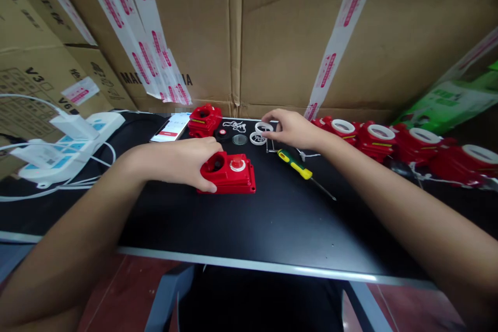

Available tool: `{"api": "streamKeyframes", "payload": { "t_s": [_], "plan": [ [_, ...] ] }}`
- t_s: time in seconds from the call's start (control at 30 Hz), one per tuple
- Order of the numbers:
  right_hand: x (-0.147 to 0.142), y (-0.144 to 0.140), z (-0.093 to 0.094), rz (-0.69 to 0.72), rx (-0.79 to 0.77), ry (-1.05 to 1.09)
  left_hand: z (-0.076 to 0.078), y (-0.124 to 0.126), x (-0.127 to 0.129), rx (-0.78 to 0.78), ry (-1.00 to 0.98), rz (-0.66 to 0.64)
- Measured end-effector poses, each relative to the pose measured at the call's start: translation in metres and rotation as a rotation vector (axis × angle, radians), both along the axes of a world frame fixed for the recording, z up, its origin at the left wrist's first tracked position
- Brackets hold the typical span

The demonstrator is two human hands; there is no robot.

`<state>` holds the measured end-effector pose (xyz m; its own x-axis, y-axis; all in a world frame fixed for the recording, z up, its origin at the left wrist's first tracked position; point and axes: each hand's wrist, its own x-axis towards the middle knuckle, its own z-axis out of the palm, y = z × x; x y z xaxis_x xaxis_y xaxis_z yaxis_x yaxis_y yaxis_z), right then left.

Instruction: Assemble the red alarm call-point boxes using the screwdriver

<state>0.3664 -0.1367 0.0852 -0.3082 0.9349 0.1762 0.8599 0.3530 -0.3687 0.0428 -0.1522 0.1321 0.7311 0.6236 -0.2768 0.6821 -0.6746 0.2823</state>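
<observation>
My left hand [190, 163] is wrapped over the left end of a red housing cover [243, 182], which lies on the black table. A round hole and a red knob on a white dial show on its top. With thumb and fingers, my right hand [288, 127] grips the edge of a white ring [258, 125]. Just in front of it, a second white ring [252, 140] lies flat with small screws inside. A clear round disc [240, 139] and a black round part with a red centre [222, 134] lie between the hands. Below my right hand is a green-and-yellow screwdriver [294, 164].
Another red housing [205, 120] and a lit phone [171, 127] stand at the back, near a white cord [234, 125]. Several red housings with white rings [376, 137] line the right side. A power strip [73, 148] with cables lies left. Cardboard boxes [272, 36] wall the back.
</observation>
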Motion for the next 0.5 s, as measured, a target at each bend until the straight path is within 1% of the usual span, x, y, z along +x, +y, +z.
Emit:
{"api": "streamKeyframes", "payload": {
  "t_s": [0.13, 0.3, 0.5],
  "plan": [
    [0.000, 0.002, -0.011, 0.032, 0.001, -0.014, 0.000, -0.004, 0.005, 0.005, 0.023, -0.004],
    [0.001, 0.005, -0.020, 0.025, 0.046, 0.008, 0.001, -0.007, 0.007, 0.018, 0.079, -0.045],
    [0.000, 0.007, -0.031, 0.076, 0.080, 0.002, -0.002, -0.006, 0.009, 0.005, 0.142, -0.017]
  ]
}}
